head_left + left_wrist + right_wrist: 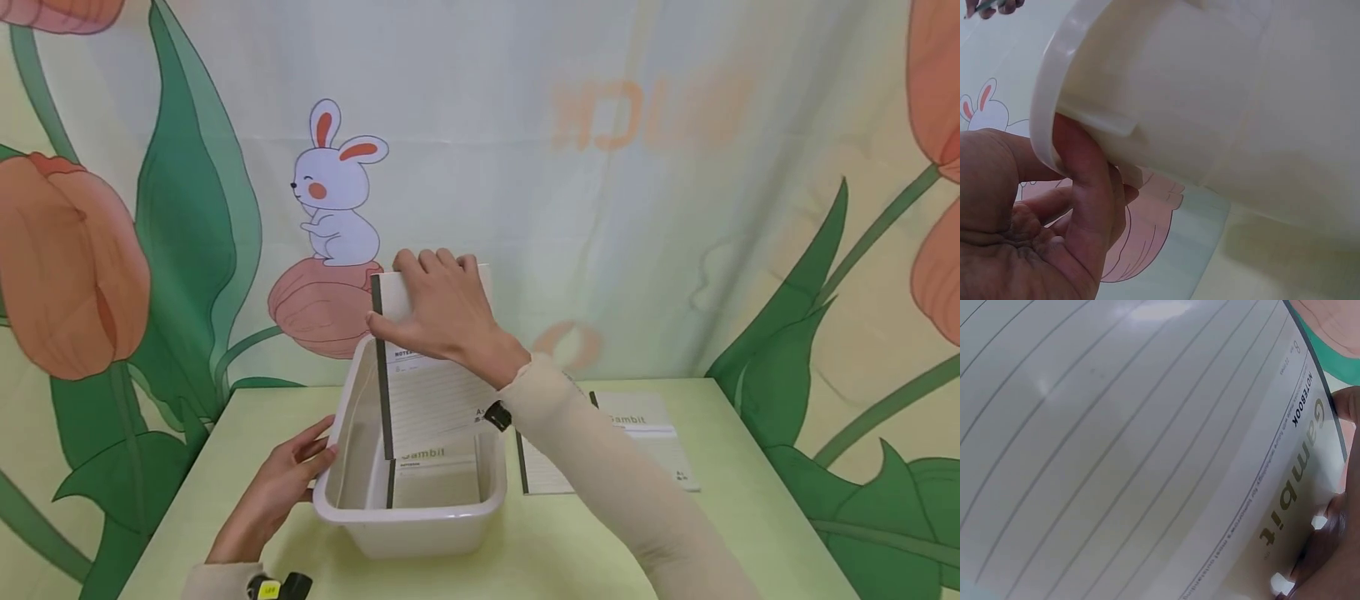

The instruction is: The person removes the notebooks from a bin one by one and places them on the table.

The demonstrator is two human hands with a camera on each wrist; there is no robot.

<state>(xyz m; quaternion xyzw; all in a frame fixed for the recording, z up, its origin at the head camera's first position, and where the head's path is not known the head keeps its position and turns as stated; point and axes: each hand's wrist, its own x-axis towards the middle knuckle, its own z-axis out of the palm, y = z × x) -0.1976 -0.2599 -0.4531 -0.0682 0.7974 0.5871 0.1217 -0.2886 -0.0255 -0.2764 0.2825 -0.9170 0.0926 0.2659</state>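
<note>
While your right hand (450, 312) grips the upper end of a notebook (438, 400), fingers curled over its top edge and thumb by the dark spine (384, 375), your left hand (288, 471) holds the rim of the white bin (416, 537) beside it. The notebook hangs steeply below your right palm, its lower end at the bin's mouth; you cannot tell whether it touches the second notebook (442, 485) inside the bin, beneath that hand.

Expect the held notebook to be light and bendy, with loose page edges that could crease if a corner catches the wall. Its cover throws back glare near your right wrist, so it may feel a little slippery; the spine is probably the stiffest part and the safest hold. You should find the bin light and apt to slide, and its rim gives your left hand a firm purchase.

To the right of your right hand, partly hidden by your sleeve (592, 450), other notebooks (645, 425) lie flat on the surface (570, 550); lifting those likely takes a fingertip under the spine edge.
</note>
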